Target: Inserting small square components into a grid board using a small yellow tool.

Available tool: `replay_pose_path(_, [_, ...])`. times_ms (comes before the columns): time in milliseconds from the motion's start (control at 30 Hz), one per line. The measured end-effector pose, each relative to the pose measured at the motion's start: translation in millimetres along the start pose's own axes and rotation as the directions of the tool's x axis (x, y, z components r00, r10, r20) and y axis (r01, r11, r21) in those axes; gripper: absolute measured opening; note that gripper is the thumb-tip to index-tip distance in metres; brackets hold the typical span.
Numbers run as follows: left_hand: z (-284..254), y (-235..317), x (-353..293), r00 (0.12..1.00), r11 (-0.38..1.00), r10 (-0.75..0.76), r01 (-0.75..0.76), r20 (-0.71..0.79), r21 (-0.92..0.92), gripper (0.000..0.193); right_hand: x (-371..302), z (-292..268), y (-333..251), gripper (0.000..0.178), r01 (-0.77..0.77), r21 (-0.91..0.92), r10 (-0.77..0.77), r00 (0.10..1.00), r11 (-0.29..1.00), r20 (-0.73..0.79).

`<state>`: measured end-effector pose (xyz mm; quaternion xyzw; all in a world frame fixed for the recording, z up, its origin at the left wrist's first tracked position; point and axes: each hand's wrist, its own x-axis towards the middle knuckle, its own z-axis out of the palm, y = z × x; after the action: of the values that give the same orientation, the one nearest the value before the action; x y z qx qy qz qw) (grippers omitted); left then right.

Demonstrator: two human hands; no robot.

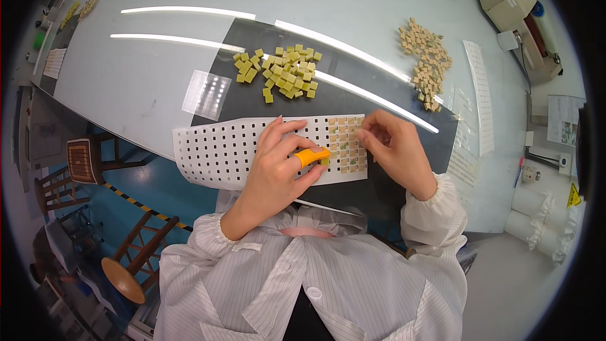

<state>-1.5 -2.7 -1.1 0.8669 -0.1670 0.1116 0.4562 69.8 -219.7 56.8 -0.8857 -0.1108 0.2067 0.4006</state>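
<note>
A long white sheet with rows of square holes (214, 151) lies in front of me, its left end curling over the table edge. Small tan squares (344, 129) fill the columns near its right end. My left hand (276, 158) rests on the sheet, an orange finger cot (310, 156) on one finger. Between that finger and the thumb sits a small yellow-green block (326, 161), against the sheet beside the tan squares. My right hand (394, 148) is at the sheet's right edge, thumb and fingertips pinched together; whatever they hold is too small to make out.
A heap of yellow-green blocks (287, 72) lies beyond the sheet, beside a translucent gridded sheet (206, 95). Many small tan blocks (426, 57) are scattered at the far right. Another perforated strip (478, 95) lies along the right side. Wooden stools (123, 280) stand at lower left.
</note>
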Motion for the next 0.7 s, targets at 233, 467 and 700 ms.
replay_pose_path(233, [0.6, -0.7, 0.0, 1.0, 1.0, -0.014, 0.014, -0.004, 0.001, 0.021, -18.3, 24.9, -6.4, 0.016, 0.134, -0.202, -0.179, 0.958, 0.97, -0.223])
replay_pose_path(467, [1.0, -0.5, 0.2, 1.0, 1.0, -0.012, 0.012, -0.005, -0.01, 0.02, -31.4, 46.6, -4.9, 0.013, 0.195, -0.26, -0.24, 0.958, 0.946, -0.157])
replay_pose_path(700, [1.2, -0.3, -0.6, 0.999, 0.999, -0.039, 0.039, 0.007, -0.006, 0.022, -33.2, 50.8, -4.0, 0.014, 0.207, -0.277, -0.272, 0.936, 0.938, -0.223])
